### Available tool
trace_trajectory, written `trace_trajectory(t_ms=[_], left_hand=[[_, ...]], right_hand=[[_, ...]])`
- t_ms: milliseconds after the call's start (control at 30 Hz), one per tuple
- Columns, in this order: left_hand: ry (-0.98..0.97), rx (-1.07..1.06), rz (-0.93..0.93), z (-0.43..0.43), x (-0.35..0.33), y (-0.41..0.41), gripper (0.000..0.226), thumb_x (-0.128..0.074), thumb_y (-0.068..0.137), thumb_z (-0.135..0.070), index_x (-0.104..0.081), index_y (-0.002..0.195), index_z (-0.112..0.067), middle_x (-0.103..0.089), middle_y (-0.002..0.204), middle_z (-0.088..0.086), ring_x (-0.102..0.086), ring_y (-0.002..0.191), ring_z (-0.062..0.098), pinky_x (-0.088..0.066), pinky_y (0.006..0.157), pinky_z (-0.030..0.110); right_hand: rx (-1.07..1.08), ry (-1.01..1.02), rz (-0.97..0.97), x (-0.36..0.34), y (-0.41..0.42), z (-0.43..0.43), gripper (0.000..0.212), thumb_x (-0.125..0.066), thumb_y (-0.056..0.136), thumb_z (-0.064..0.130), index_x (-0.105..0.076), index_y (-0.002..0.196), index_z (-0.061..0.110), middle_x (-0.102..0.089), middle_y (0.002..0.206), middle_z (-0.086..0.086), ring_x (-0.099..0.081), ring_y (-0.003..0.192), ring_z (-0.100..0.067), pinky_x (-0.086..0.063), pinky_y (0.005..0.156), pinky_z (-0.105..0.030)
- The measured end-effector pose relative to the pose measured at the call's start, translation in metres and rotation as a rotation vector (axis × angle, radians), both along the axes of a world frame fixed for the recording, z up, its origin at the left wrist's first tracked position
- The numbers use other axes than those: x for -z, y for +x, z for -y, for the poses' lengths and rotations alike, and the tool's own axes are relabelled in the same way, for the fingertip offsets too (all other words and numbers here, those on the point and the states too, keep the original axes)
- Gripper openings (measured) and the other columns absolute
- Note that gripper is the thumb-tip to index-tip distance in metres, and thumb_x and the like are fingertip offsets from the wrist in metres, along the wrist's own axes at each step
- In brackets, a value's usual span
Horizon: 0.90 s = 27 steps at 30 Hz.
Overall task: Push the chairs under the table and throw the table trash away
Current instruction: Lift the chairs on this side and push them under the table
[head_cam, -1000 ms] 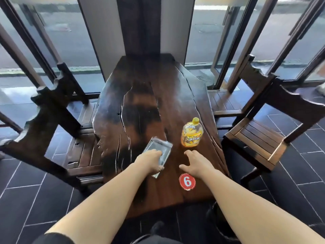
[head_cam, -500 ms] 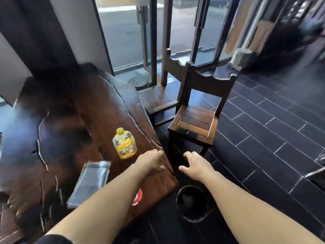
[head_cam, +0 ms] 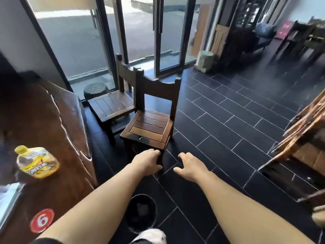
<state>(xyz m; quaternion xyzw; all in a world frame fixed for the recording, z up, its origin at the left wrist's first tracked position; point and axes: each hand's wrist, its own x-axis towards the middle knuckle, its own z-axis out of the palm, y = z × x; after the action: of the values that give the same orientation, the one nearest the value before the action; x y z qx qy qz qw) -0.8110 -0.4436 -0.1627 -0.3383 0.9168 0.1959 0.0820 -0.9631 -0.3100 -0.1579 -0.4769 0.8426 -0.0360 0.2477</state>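
Note:
A dark wooden table [head_cam: 45,120] fills the left side. On it lie a yellow drink pouch [head_cam: 37,162] and, at the left edge, a clear plastic wrapper [head_cam: 8,199]. Two wooden chairs stand to the table's right, pulled out: a near chair [head_cam: 149,127] and a far chair [head_cam: 112,103]. My left hand [head_cam: 147,162] hovers by the near chair's front corner, fingers loosely curled, holding nothing. My right hand [head_cam: 190,166] is spread over the floor just right of that chair, empty. A round black bin [head_cam: 141,212] sits on the floor between my forearms.
A red number 6 disc [head_cam: 41,220] is stuck at the table's near corner. Glass doors [head_cam: 140,32] stand behind the chairs. A wicker wooden piece of furniture [head_cam: 302,138] juts in at the right. Dark tiled floor [head_cam: 228,120] spreads to the right. A stone stump [head_cam: 95,89] sits by the window.
My view has swung right from the table top to the right-hand chairs. My left hand left the plastic wrapper, and both hands moved off the table toward the near chair.

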Motion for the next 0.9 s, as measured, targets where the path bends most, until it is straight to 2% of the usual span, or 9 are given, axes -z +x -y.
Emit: trace_trajectory(t_ms=[200, 367, 533, 700, 900], left_hand=[[-0.029, 0.041, 0.015, 0.017, 0.000, -0.088, 0.047, -0.067, 0.081, -0.046, -0.055, 0.118, -0.020, -0.057, 0.118, 0.001, -0.055, 0.117, 0.025, -0.049, 0.094, 0.039], [-0.031, 0.088, 0.044, 0.050, 0.018, -0.183, 0.042, -0.067, 0.082, -0.044, -0.053, 0.110, -0.017, -0.057, 0.118, 0.005, -0.056, 0.115, 0.030, -0.049, 0.092, 0.042], [-0.012, 0.068, 0.022, 0.109, 0.028, -0.292, 0.049, -0.066, 0.083, -0.046, -0.053, 0.120, -0.018, -0.056, 0.121, 0.004, -0.056, 0.118, 0.028, -0.050, 0.092, 0.041], [-0.039, 0.065, 0.027, 0.174, 0.013, -0.391, 0.044, -0.066, 0.084, -0.045, -0.052, 0.113, -0.014, -0.057, 0.118, 0.007, -0.056, 0.116, 0.030, -0.048, 0.089, 0.041], [-0.049, 0.019, 0.026, 0.237, 0.000, -0.479, 0.050, -0.065, 0.082, -0.044, -0.052, 0.122, -0.016, -0.057, 0.121, 0.006, -0.057, 0.115, 0.030, -0.050, 0.091, 0.042]], right_hand=[[0.026, -0.016, -0.010, -0.004, -0.097, 0.004, 0.062, -0.056, 0.092, 0.051, -0.040, 0.144, 0.021, -0.045, 0.141, -0.003, -0.050, 0.128, -0.026, -0.047, 0.099, -0.041], [0.054, -0.010, -0.040, 0.003, -0.198, 0.029, 0.060, -0.056, 0.089, 0.053, -0.043, 0.139, 0.023, -0.048, 0.135, -0.002, -0.053, 0.122, -0.025, -0.049, 0.096, -0.042], [0.033, 0.045, -0.049, 0.009, -0.304, 0.086, 0.061, -0.057, 0.089, 0.053, -0.042, 0.140, 0.023, -0.047, 0.136, -0.002, -0.052, 0.124, -0.025, -0.048, 0.095, -0.038], [-0.004, 0.067, -0.050, 0.001, -0.396, 0.154, 0.062, -0.058, 0.089, 0.053, -0.041, 0.141, 0.023, -0.047, 0.135, -0.002, -0.054, 0.121, -0.023, -0.047, 0.096, -0.036], [-0.033, 0.037, -0.033, -0.003, -0.490, 0.228, 0.061, -0.058, 0.090, 0.050, -0.041, 0.141, 0.022, -0.047, 0.136, -0.004, -0.054, 0.120, -0.026, -0.047, 0.092, -0.037]])
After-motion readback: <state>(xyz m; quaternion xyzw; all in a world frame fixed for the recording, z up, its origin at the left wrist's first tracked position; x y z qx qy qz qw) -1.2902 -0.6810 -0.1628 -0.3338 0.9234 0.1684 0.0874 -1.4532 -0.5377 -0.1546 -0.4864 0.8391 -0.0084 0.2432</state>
